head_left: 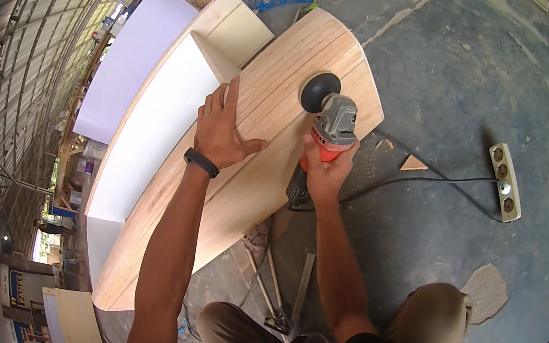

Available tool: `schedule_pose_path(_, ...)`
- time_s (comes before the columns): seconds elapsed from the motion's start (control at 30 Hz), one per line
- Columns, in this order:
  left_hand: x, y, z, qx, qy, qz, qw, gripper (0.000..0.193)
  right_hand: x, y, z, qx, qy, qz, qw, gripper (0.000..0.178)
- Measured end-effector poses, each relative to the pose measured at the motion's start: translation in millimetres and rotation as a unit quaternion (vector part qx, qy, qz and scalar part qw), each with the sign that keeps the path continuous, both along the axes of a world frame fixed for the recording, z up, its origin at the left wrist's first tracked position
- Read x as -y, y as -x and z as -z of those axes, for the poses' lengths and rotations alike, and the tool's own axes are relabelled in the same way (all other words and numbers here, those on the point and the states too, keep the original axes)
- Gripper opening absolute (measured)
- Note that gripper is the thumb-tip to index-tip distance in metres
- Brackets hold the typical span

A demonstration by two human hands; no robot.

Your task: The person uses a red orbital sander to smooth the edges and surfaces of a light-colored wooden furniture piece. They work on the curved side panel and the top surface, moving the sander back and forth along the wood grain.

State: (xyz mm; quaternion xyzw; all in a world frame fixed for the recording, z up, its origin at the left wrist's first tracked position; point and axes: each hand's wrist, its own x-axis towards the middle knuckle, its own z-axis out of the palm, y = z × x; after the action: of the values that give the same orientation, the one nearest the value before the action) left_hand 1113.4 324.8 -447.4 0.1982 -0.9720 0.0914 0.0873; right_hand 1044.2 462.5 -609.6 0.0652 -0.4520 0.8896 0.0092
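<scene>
My right hand (327, 169) is wrapped round the red and grey body of an angle grinder (337, 122). Its round black pad (319, 92) rests against the slatted face of a long wooden panel (282, 79), near the panel's far right end. My left hand (224, 127) lies on the same wood, fingers spread over its upper edge and thumb stretched to the right; a dark band circles the wrist. The panel forms the side of a cabinet-like piece with a white inside (161, 118) and a pale wood divider.
A power strip (505, 181) with a white plug lies on the grey floor at right, the grinder's black cord running toward it. A wood triangle (414, 163) and scraps lie nearby. Blue cord (286, 1) is bundled beyond the panel. Metal bars (303, 287) lie by my knees.
</scene>
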Motion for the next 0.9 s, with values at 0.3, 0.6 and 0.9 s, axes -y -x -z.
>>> schedule_pose_path(0.3,-0.7,5.9,-2.4,0.009,-0.015,0.004,1.0,0.142,5.8,5.8,32.5,0.035,0.051,-0.03,0.998,0.048)
schedule_pose_path(0.6,-2.3,7.6,-5.0,0.042,-0.029,-0.01,0.999,0.149,-5.3,-3.8,35.2,0.057,0.062,-0.081,0.993,0.048)
schedule_pose_path(0.9,-8.8,8.4,-12.9,0.049,-0.044,-0.013,0.998,0.151,-14.1,-3.0,33.3,0.155,0.074,-0.104,0.98,0.054)
